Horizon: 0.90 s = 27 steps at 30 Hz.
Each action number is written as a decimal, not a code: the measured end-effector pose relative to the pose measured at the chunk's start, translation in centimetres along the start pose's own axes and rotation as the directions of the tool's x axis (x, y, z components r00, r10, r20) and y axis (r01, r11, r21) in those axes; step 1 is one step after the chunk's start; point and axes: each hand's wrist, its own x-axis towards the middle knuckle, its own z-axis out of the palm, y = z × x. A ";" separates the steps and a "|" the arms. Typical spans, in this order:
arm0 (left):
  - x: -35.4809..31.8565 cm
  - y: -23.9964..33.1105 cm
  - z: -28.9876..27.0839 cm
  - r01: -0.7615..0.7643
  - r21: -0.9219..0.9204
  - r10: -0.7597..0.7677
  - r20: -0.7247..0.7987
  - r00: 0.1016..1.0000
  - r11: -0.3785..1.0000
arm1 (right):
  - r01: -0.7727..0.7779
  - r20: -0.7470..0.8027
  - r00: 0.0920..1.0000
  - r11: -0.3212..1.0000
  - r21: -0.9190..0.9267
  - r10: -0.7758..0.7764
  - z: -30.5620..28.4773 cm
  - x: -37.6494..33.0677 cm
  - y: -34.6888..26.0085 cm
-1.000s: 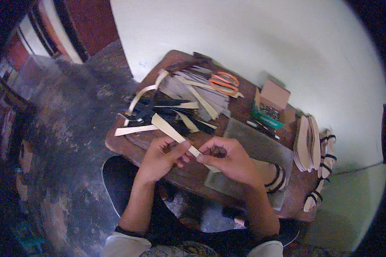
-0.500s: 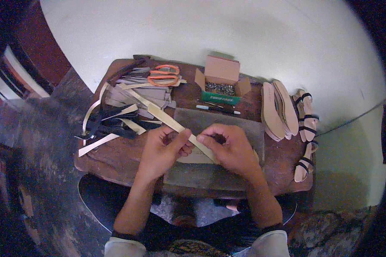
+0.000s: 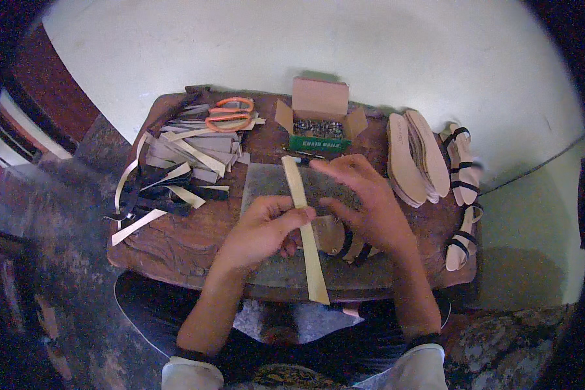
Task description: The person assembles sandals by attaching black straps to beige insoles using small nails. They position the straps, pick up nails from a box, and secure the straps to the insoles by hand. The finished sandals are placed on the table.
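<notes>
Left hand (image 3: 261, 231) pinched shut, right hand (image 3: 364, 205) fingers spread

Tan strip (image 3: 303, 221) matt, leathery; table (image 3: 175, 244) worn rough wood; box (image 3: 318, 107) plain cardboard

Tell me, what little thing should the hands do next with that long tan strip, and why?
Probably bring the right hand back to pinch the long tan strip. Only the left hand grips it, near its middle, so both ends hang free, while the right hand's fingers are spread open just beside it, above the grey slab on the brown wooden table.
</notes>
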 end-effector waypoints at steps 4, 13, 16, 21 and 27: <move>0.1 -0.2 0.9 -0.044 0.047 0.040 0.074 0.996 0.998 | 0.095 0.076 0.993 0.995 -0.034 -0.092 0.7 -0.4 0.0; -0.4 -1.1 0.4 -0.037 -0.085 0.041 0.047 0.998 0.996 | -0.007 0.018 1.000 0.998 0.060 0.006 0.7 -0.4 0.2; -1.0 -1.1 0.4 -0.270 -0.168 0.247 -0.145 0.958 0.948 | -0.013 -0.057 0.998 1.000 -0.016 0.012 0.4 -0.5 0.2; -1.1 0.0 0.8 -0.497 -0.156 0.419 -0.361 0.833 0.854 | -0.035 0.094 0.995 0.999 0.021 0.033 -0.9 -1.6 -1.8; -0.2 0.1 -0.9 -0.396 -0.381 0.318 -0.252 0.914 0.836 | -0.150 0.368 0.927 0.970 0.191 0.070 -2.3 -2.5 -4.1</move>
